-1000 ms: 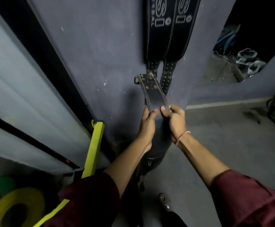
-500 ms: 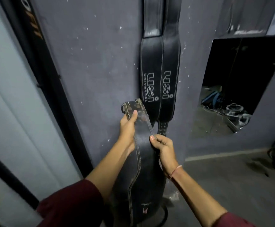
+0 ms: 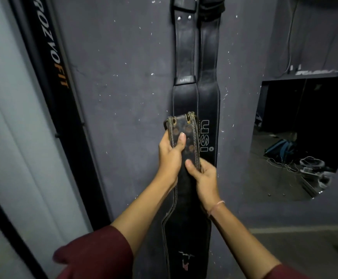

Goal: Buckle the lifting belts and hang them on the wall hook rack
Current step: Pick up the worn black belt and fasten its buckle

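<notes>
I hold a worn black leather lifting belt point(image 3: 186, 228) upright in front of the grey wall. Its buckle end point(image 3: 181, 121) points up, the wide part hangs down between my forearms. My left hand point(image 3: 171, 156) grips the strap just below the buckle, thumb on its face. My right hand point(image 3: 204, 178) pinches the strap's right edge a little lower. Behind it, two black belts hang side by side on the wall: the left hanging belt point(image 3: 184, 57) and the right hanging belt point(image 3: 208, 97) with white "USI" lettering. The hook rack is out of frame above.
A black frame post point(image 3: 49, 81) with "PROZVOFIT" lettering slants along the left beside a pale panel point(image 3: 7, 117). On the right is a dark wall opening or mirror point(image 3: 305, 127) showing a blue bag and cables. Grey floor point(image 3: 305, 248) lies lower right.
The belt and both hands have risen along the wall, and my view has tilted up. The left hand moved up next to the buckle; the right hand now holds below it.
</notes>
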Tool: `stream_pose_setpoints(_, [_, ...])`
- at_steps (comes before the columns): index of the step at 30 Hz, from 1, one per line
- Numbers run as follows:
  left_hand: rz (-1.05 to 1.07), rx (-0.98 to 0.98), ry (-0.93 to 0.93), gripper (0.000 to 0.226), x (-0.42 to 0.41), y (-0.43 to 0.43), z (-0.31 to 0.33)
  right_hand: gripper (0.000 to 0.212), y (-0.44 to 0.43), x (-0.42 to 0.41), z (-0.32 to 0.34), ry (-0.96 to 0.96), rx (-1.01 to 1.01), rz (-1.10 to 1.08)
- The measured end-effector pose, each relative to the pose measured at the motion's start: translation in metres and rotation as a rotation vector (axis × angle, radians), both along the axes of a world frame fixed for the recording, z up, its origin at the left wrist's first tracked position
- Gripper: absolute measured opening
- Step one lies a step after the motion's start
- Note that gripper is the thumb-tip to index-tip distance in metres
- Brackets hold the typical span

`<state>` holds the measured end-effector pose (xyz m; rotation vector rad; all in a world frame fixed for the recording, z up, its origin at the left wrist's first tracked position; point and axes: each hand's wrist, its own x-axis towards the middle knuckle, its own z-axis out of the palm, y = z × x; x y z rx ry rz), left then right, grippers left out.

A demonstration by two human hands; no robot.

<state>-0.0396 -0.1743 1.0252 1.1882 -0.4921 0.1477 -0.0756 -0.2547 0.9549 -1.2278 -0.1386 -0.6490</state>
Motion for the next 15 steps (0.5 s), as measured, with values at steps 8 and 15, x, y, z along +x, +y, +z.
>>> stream_pose_setpoints(8, [-0.036,-0.012,0.016,0.026,0.000,-0.014,0.017,0.015,-0.016,0.001,0.016,-0.027,0.020,-0.032])
stream_pose_setpoints(15, [0.018,-0.052,0.025,0.024,0.007,0.002,0.033,0.024,0.000,-0.017,-0.021,0.063,-0.096,0.081])
